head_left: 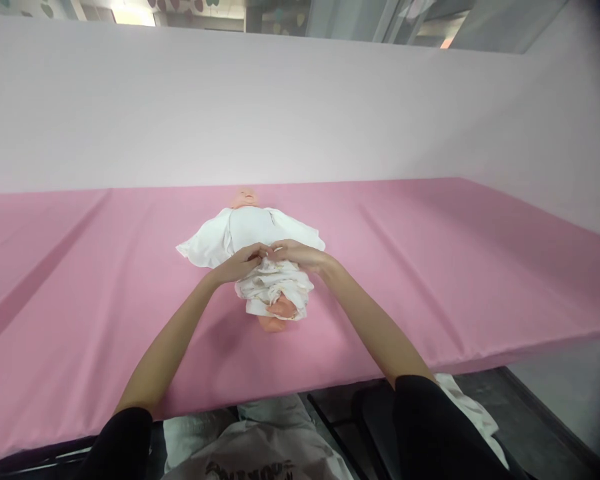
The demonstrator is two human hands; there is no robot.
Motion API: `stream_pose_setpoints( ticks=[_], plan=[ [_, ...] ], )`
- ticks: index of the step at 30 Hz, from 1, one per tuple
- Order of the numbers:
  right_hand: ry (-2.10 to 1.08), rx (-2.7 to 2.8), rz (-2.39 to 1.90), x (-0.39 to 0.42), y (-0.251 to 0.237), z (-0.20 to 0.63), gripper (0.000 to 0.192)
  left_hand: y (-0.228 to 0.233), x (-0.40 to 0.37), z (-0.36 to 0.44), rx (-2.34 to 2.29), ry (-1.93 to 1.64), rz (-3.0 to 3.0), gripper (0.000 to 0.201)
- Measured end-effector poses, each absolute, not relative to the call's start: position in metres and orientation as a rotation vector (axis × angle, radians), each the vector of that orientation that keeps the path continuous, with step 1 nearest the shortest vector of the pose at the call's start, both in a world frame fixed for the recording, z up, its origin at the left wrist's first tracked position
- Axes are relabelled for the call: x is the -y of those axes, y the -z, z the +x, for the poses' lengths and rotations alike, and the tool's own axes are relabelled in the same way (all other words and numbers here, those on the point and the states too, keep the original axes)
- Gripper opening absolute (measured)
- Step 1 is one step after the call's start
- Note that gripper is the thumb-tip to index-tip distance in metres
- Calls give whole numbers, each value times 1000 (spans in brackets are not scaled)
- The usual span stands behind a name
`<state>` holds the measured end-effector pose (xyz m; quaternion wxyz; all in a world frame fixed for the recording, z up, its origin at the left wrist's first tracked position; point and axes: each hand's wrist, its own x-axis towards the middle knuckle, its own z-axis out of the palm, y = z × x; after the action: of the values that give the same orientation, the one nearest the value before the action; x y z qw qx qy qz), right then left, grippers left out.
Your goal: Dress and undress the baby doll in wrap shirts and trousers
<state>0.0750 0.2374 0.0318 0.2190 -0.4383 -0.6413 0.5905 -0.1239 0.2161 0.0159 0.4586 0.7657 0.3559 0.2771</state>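
Head view. We noted a doll [245, 200] lying on its back on the pink table [430, 267], head toward the far wall, feet toward the near edge. A white cloth [245, 230] was wrapped round the doll's body, its loose ends spread out to either side of the chest. Below the doll's waist the cloth was bunched up, and bare feet showed just past the bunch, nearest the table's front edge.

Both hands met over the doll's middle. The left hand [240, 262] had its fingers curled in and pinched on the cloth at the waist. The right hand [300, 254] lay just beside it, fingertips touching the left's, fingers bent down onto the same fold; we judged it gripping the cloth too, though the grip itself was partly hidden.

The doll lay near the table's middle. A pale wall [300, 107] rose behind the doll. Black sleeves [430, 420] showed at the bottom, nearer than the table.
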Motion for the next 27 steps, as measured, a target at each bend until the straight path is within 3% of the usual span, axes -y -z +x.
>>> stream_pose_setpoints(
  ticks=[6,11,19,27],
  plan=[
    [-1294,2164,-1285,-250,-27,90,31,-21,-223,-146,-1026,-303,1864,38],
    [-1381,2207,-1216,-260,-2,112,53,-17,-232,-166,-1113,-207,1876,37],
    [-1690,1635,-1012,-274,52,139,34,1,-244,-180,-993,-418,1724,46],
    [-1742,1092,-937,-281,60,125,29,38,-250,-175,-910,-870,1296,39]
  ],
)
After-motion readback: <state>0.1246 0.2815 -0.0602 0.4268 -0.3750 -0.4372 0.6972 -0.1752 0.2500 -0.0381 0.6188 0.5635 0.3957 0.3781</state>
